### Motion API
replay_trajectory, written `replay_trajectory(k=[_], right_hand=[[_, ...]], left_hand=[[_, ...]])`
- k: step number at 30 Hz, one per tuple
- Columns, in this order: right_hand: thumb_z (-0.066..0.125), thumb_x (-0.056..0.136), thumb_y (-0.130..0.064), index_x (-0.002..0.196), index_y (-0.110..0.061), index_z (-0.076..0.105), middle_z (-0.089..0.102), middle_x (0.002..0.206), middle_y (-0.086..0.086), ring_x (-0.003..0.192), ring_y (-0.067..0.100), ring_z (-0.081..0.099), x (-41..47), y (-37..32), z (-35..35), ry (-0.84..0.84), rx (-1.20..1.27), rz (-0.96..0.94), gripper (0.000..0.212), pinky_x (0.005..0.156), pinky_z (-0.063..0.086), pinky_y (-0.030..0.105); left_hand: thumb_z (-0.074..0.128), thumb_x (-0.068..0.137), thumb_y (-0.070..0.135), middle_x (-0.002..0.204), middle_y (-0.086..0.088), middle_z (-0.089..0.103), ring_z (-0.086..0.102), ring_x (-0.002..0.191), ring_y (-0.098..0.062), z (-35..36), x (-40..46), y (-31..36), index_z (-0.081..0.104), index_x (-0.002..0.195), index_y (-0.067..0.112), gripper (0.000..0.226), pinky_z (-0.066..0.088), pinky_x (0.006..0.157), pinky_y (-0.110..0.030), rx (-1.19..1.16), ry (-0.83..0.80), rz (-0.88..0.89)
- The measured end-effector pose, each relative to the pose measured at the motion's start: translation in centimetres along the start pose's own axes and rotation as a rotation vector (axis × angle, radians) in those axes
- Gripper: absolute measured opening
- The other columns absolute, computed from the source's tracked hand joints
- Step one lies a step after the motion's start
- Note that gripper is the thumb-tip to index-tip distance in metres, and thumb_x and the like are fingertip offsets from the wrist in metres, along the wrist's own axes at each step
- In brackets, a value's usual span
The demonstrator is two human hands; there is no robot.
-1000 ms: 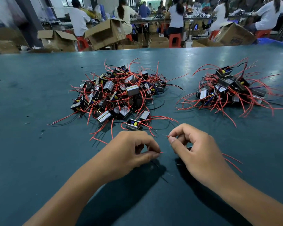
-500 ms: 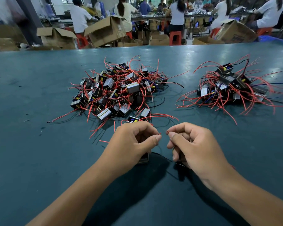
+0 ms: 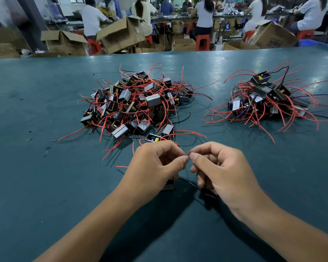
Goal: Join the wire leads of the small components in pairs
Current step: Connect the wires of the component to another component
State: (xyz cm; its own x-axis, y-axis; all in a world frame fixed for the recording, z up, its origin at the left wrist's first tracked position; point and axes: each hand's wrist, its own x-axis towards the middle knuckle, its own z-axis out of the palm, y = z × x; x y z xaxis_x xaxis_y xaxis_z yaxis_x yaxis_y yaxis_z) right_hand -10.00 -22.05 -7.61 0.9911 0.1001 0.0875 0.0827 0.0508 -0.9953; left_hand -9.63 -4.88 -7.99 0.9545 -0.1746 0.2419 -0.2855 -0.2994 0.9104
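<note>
Red wire leads [image 3: 188,153], teal table [image 3: 36,186]

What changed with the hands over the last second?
The left hand and right hand closed the gap between them; their fingertips now meet, pinching red wire ends together. Both piles on the table stayed put.

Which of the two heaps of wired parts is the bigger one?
The heap just beyond the left hand; the far-right heap holds fewer parts.

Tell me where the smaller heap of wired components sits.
In the head view, the smaller heap lies on the green table, far right, beside the bigger heap.
</note>
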Motion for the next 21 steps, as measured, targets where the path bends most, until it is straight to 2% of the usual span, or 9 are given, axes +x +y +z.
replay_trajectory(k=[3,6,9,12,16,19,21], right_hand=[[0.067,0.089,-0.005,0.082,-0.007,0.069,0.064,0.058,0.005,0.038,0.014,0.048,0.0,0.2,0.1,0.023,0.018,-0.012,0.008,0.037,0.035,0.014],[0.070,0.087,-0.006,0.078,-0.010,0.070,0.061,0.055,0.001,0.039,0.013,0.045,0.0,0.3,0.2,0.038,0.005,-0.035,0.009,0.038,0.036,0.018],[0.070,0.087,-0.007,0.076,-0.012,0.069,0.055,0.050,-0.003,0.040,0.012,0.039,0.1,0.5,0.3,0.044,-0.011,-0.054,0.012,0.037,0.031,0.017],[0.069,0.088,-0.007,0.075,-0.012,0.067,0.050,0.049,-0.004,0.041,0.011,0.032,0.3,0.9,0.2,0.046,-0.029,-0.067,0.014,0.039,0.025,0.018],[0.065,0.091,-0.009,0.076,-0.016,0.065,0.056,0.050,-0.009,0.040,0.003,0.032,0.4,1.4,0.2,0.038,-0.106,-0.118,0.017,0.040,0.026,0.015],[0.065,0.092,-0.012,0.077,-0.018,0.064,0.059,0.053,-0.009,0.041,0.000,0.034,0.3,1.5,0.1,0.033,-0.175,-0.152,0.016,0.041,0.026,0.013],[0.066,0.091,-0.013,0.077,-0.019,0.065,0.060,0.055,-0.007,0.042,0.001,0.035,0.4,1.5,0.0,0.023,-0.178,-0.157,0.015,0.042,0.027,0.014]], left_hand=[[0.076,0.089,0.015,0.067,-0.003,0.069,0.060,0.056,-0.010,0.3,0.0,0.1,0.072,0.081,0.013,0.009,0.050,0.055,-0.025,-0.028,0.006,-0.010],[0.076,0.088,0.014,0.068,-0.007,0.071,0.061,0.056,-0.011,0.4,0.0,0.2,0.073,0.081,0.013,0.008,0.052,0.055,-0.026,-0.022,0.014,-0.011],[0.077,0.087,0.013,0.066,-0.005,0.071,0.062,0.057,-0.011,0.4,-0.1,0.2,0.073,0.081,0.014,0.008,0.052,0.055,-0.024,-0.019,0.021,-0.011],[0.078,0.086,0.012,0.070,-0.005,0.073,0.068,0.062,-0.016,0.5,-0.2,0.2,0.074,0.082,0.015,0.006,0.057,0.062,-0.035,-0.049,-0.005,-0.033],[0.078,0.085,0.011,0.075,-0.005,0.075,0.071,0.066,-0.015,0.5,-0.2,0.1,0.075,0.085,0.014,0.004,0.060,0.067,-0.031,-0.120,-0.013,-0.057],[0.077,0.086,0.013,0.075,-0.007,0.075,0.071,0.067,-0.018,0.5,-0.2,0.1,0.075,0.087,0.015,0.003,0.060,0.069,-0.036,-0.113,-0.006,-0.056],[0.076,0.087,0.011,0.075,-0.008,0.075,0.070,0.066,-0.017,0.6,-0.2,0.1,0.075,0.086,0.013,0.002,0.059,0.068,-0.035,-0.106,-0.001,-0.060]])
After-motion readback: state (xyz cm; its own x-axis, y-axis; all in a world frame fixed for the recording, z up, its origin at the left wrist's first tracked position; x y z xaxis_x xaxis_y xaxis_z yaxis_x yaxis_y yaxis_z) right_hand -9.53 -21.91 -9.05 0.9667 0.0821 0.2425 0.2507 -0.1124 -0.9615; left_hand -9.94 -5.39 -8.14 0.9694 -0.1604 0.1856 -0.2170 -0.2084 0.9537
